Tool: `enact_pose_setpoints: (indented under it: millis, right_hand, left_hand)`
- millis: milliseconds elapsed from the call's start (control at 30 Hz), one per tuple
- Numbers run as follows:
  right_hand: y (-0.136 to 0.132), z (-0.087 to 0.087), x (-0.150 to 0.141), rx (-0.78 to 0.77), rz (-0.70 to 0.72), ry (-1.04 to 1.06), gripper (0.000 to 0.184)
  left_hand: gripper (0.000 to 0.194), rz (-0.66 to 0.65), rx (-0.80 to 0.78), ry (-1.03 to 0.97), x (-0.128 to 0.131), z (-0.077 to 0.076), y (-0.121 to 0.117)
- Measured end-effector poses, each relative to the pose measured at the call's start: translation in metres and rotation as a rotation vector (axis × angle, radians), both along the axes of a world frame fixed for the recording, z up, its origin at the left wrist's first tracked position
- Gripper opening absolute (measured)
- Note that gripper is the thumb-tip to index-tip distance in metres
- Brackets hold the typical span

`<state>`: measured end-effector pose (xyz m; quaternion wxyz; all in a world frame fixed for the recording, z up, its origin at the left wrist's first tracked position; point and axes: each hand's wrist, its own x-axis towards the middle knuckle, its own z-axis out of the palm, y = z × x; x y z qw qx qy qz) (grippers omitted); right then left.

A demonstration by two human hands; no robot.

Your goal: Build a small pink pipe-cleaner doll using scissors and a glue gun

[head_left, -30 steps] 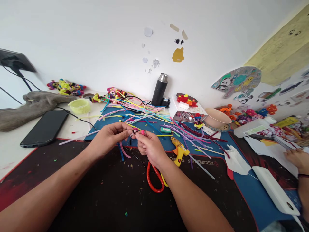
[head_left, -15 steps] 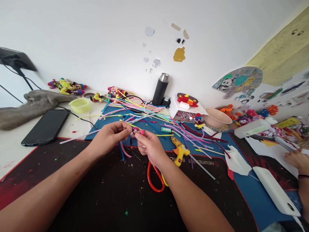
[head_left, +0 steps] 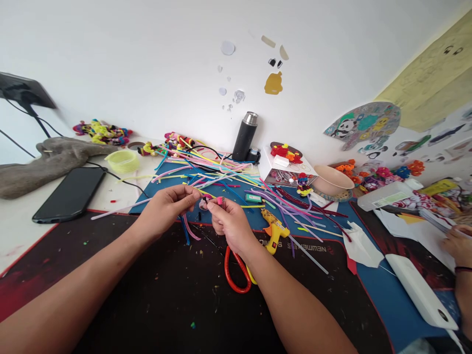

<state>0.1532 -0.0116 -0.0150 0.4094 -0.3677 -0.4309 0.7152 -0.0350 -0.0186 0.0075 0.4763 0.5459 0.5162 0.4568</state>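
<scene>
Biggest thing here is the black mat (head_left: 155, 300) across the desk (head_left: 14, 231), probably there to catch scraps. The messy pile of fuzzy stems (head_left: 221, 169) sits past the hands, mid-frame, likely so colours are easy to grab. Left hand (head_left: 162, 211) has its thumb and finger nearly together right beside the work; can't tell if they're clamped on anything. Right hand (head_left: 232, 223) has its grip pinched on a small pink-and-grey piece (head_left: 203, 202), dead centre, I'd guess to steady it. Yellow glue gun (head_left: 275, 232) lies just right of centre, seemingly for quick reach, and red loop handle (head_left: 237, 286) pokes out lower centre.
</scene>
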Motion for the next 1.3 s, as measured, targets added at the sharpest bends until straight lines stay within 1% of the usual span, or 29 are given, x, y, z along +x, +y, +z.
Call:
enact_pose_setpoints:
  millis: [100, 467, 833, 1033, 1300]
  right_hand:
    - [-0.0001, 0.0009, 0.0001, -0.006, -0.019, -0.003, 0.044]
    - [0.0001, 0.0001, 0.0, -0.015, -0.019, 0.015, 0.044]
    - [0.0, 0.0003, -0.0003, -0.015, -0.02, 0.009, 0.043]
    - [0.0003, 0.001, 0.0, -0.019, -0.018, 0.008, 0.042]
    - [-0.0008, 0.0013, -0.0008, -0.017, -0.012, -0.005, 0.043]
  left_hand:
    - [0.052, 0.02, 0.0, -0.008, -0.0011, -0.0016, 0.0005]
    - [0.055, 0.017, -0.014, -0.004, -0.002, -0.0068, 0.0016]
    - [0.052, -0.001, -0.012, 0.004, -0.0033, -0.0091, 0.0023]
    - [0.05, -0.006, -0.019, 0.007, -0.004, -0.0091, 0.0026]
    - [0.049, -0.036, 0.015, -0.009, -0.0037, -0.0072, 0.0019]
